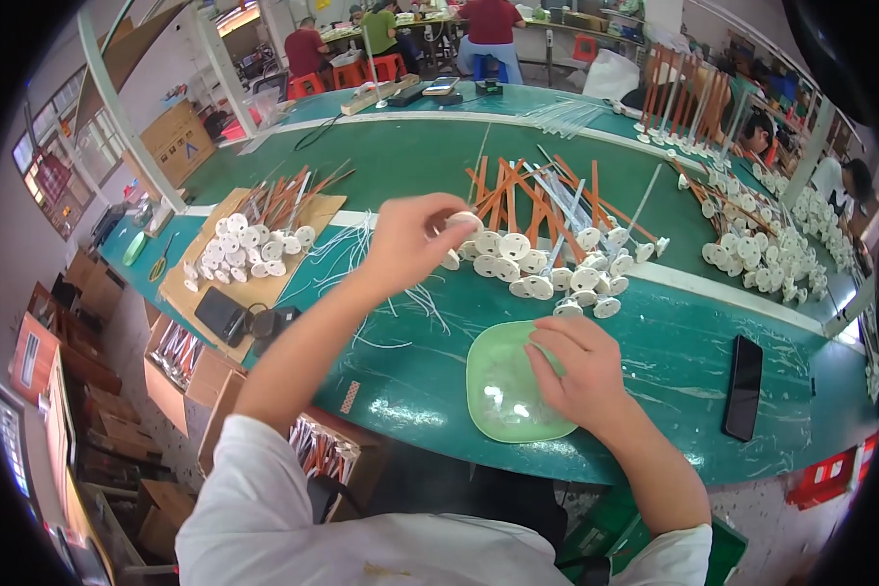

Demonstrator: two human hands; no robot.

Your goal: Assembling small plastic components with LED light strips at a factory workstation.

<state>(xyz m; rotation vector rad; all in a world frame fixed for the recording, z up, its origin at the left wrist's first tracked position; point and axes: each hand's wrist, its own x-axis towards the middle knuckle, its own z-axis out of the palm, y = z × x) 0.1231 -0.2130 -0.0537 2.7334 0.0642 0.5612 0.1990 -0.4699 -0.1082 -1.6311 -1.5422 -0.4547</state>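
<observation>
Over the bowl [474, 386], close by, seemingly for easy reach, right hand [581, 373] curls, grip unclear; left hand [408, 240] pinches a white disc [468, 222].

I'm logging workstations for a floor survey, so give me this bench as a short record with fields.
Left hand: fingers at a white disc; grip unclear
Right hand: over the light green tray
Middle pile: white-disc pieces with stems, some brown
Left pile: similar pieces on cardboard
Phone: black, right of the tray
Worktop: green
</observation>
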